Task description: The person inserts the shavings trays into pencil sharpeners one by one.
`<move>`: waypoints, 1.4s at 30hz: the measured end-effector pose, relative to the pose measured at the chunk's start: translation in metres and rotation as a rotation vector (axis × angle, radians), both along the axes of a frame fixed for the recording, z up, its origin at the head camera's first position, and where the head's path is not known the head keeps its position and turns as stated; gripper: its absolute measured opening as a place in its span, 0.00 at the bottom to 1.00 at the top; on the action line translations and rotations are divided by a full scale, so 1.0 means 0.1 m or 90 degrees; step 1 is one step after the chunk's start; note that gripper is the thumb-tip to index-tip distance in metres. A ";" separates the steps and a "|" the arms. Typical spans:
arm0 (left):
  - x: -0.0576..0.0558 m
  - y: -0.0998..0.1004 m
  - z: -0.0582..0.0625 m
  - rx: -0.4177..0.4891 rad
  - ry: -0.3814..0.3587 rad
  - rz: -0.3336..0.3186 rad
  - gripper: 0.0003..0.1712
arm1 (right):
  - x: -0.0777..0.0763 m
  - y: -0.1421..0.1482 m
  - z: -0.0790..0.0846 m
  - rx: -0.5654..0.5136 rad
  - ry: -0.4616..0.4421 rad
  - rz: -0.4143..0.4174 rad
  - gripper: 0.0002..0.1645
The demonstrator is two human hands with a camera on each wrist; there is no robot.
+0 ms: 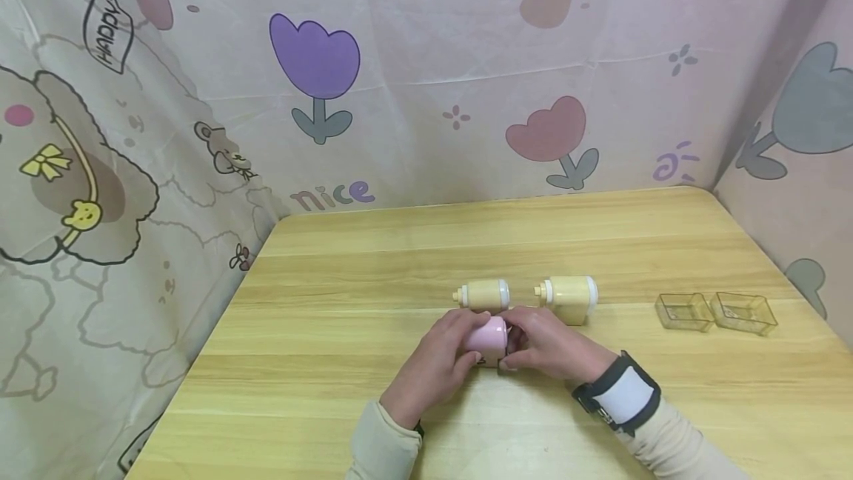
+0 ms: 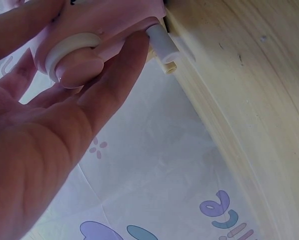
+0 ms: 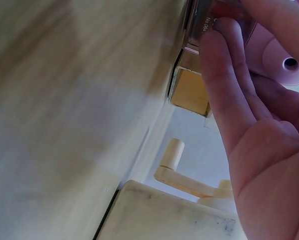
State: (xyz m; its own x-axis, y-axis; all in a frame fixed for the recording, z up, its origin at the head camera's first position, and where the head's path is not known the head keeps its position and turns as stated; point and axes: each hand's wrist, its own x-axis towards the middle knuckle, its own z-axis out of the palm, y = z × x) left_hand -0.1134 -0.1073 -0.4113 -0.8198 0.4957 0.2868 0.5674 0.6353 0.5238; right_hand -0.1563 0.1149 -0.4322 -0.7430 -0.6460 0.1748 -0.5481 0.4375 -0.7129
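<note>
A pink hand-crank pencil sharpener [image 1: 489,334] lies close over the table, between both hands. My left hand [image 1: 436,354] grips it from the left, fingers over the top and thumb low on the near side. The left wrist view shows its round hub [image 2: 79,65] and crank knob [image 2: 162,42] beside the left fingers. From the other end, my right hand [image 1: 549,343] holds it with thumb and bent fingers. In the right wrist view, those fingers lie across its see-through drawer [image 3: 202,25], and the pink face with a dark pencil hole [image 3: 290,63] shows behind them.
Two pale yellow crank sharpeners, a smaller one [image 1: 483,293] and a bigger one [image 1: 571,298], lie just beyond the hands. Farther right stand two clear yellowish drawers [image 1: 684,312] [image 1: 744,313]. Patterned cloth [image 1: 426,58] hangs along the wooden table's back edge.
</note>
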 end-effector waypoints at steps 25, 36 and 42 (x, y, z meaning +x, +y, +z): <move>0.00 0.01 -0.02 -0.013 0.022 -0.008 0.27 | 0.03 -0.01 0.00 0.011 0.004 -0.016 0.28; 0.01 0.01 0.00 -0.016 -0.004 0.001 0.27 | 0.01 -0.01 0.00 -0.012 -0.003 -0.001 0.28; 0.01 0.01 0.01 -0.011 -0.008 0.002 0.28 | 0.02 -0.01 0.01 0.008 0.015 -0.017 0.30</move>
